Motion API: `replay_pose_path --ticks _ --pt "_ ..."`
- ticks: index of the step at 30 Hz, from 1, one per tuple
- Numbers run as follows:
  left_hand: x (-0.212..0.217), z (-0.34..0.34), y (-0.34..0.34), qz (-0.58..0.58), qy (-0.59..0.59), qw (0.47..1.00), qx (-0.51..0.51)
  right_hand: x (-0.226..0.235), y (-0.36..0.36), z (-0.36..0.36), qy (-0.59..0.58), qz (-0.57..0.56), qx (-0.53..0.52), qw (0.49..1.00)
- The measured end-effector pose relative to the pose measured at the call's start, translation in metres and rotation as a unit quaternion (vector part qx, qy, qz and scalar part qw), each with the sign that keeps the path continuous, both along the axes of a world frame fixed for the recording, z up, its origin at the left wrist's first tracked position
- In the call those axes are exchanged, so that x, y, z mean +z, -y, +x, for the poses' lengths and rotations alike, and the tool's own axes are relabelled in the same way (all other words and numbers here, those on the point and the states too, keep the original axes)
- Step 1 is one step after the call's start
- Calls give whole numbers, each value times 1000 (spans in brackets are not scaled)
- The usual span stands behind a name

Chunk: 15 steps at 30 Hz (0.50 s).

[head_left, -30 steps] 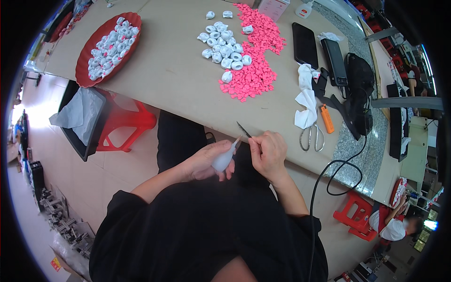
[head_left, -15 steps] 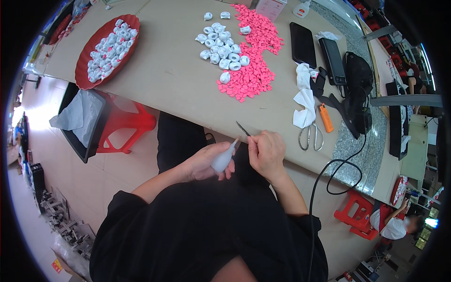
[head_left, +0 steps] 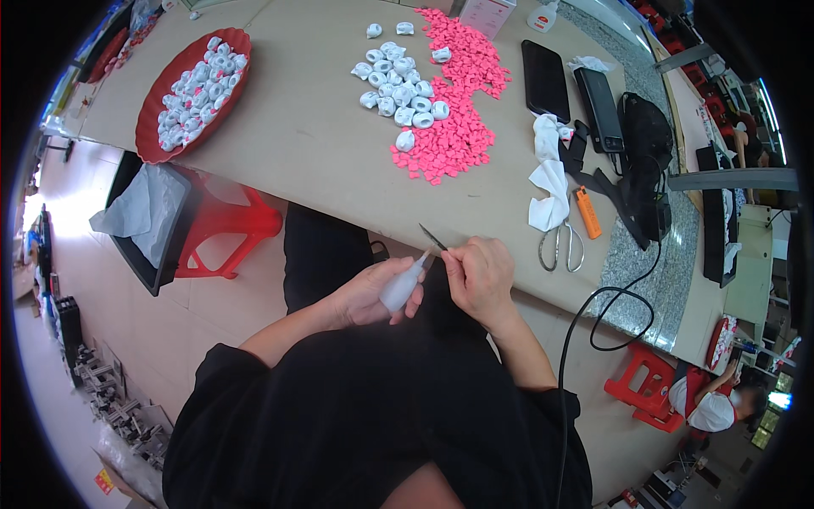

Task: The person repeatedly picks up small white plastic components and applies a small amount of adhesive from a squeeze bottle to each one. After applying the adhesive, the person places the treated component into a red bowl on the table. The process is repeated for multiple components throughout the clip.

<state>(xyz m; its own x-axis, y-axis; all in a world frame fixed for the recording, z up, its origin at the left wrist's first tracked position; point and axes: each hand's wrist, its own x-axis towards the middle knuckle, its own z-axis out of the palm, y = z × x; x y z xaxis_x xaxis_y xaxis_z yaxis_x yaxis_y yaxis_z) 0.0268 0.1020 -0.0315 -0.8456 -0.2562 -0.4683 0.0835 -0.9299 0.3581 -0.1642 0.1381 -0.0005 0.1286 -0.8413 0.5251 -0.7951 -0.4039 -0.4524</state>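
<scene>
In my left hand [head_left: 363, 294] is a small white squeeze bottle [head_left: 400, 291] with a narrow tapering nozzle, tilted up and to the right. My right hand [head_left: 483, 273] pinches a thin, dark, pointed tool [head_left: 432, 237]; whether it is a blade or tweezers I cannot tell. The tool crosses at the nozzle's tip, close to or touching it. Both hands are just off the table's near edge, above my lap. Beyond them on the table lie a heap of small pink pieces [head_left: 454, 144] and several white ring-shaped pieces [head_left: 398, 81].
A red scalloped tray [head_left: 148, 127] of white pieces stands at the table's left edge, above a black bin [head_left: 161, 276] on a red stool [head_left: 242, 222]. To the right lie scissors [head_left: 549, 252], an orange lighter [head_left: 588, 212], tissue [head_left: 553, 182], a black phone [head_left: 545, 81] and a cable [head_left: 566, 356].
The tool in my right hand has shifted slightly left and down, closer across the nozzle's tip. My left hand and the bottle have barely moved.
</scene>
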Motion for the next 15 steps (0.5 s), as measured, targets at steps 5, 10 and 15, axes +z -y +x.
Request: replay_pose_path --ticks 5,10,15 --pt "-5 -3 -1 8 -40 999 6 0 1 0 8 -6 -10 1000" --pt "-4 -2 -1 14 -35 999 3 -1 2 0 0 -6 4 1000" --pt "-4 -1 -1 12 -37 999 2 1 2 1 9 -7 -1 1000"
